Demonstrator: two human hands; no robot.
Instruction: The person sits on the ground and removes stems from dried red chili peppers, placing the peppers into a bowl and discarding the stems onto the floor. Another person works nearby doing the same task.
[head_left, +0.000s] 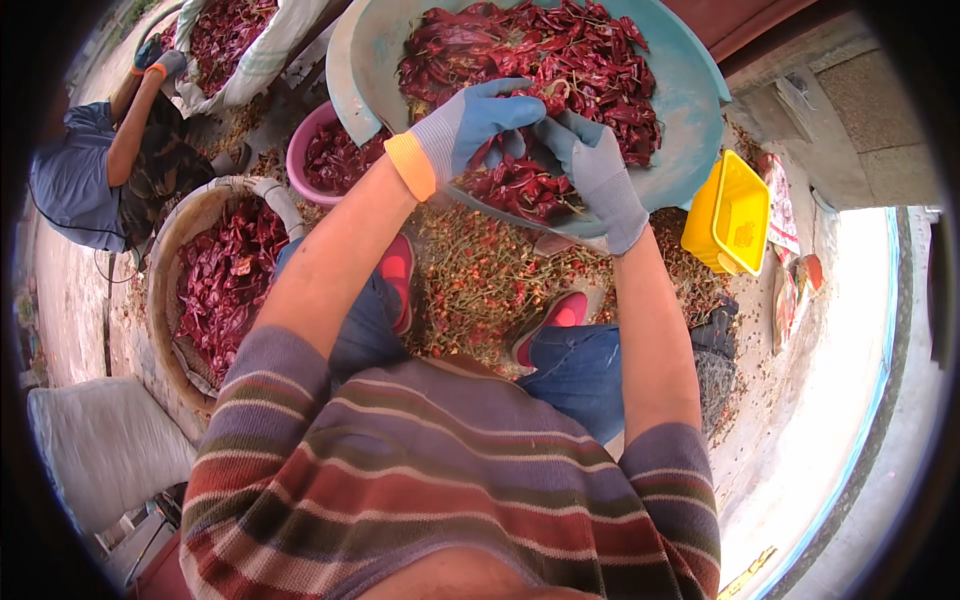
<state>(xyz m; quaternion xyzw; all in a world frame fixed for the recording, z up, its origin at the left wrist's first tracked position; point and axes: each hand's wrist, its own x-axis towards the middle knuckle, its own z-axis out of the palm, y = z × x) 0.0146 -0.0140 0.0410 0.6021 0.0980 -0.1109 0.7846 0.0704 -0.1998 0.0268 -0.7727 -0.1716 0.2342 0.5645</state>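
My left hand (472, 127), in a grey and blue work glove with an orange cuff, is over the near side of a large teal plastic basin (694, 112). Its curled fingers are around a dried red chili pepper (487, 150). Close beside it, my right hand (592, 161), in a similar grey-blue glove, meets it with the fingertips; what lies between those fingers is partly hidden. Dried red chili peppers (615, 90) fill much of the basin, and a smaller heap (525, 187) lies under my hands.
A pink tub (300, 161) and a wicker basket (161, 300) of chilies stand at the left. A yellow plastic bin (705, 217) is at the right. Stems (480, 292) litter the floor between my feet. Another person (82, 172) sits by a white woven sack (259, 60) at the upper left.
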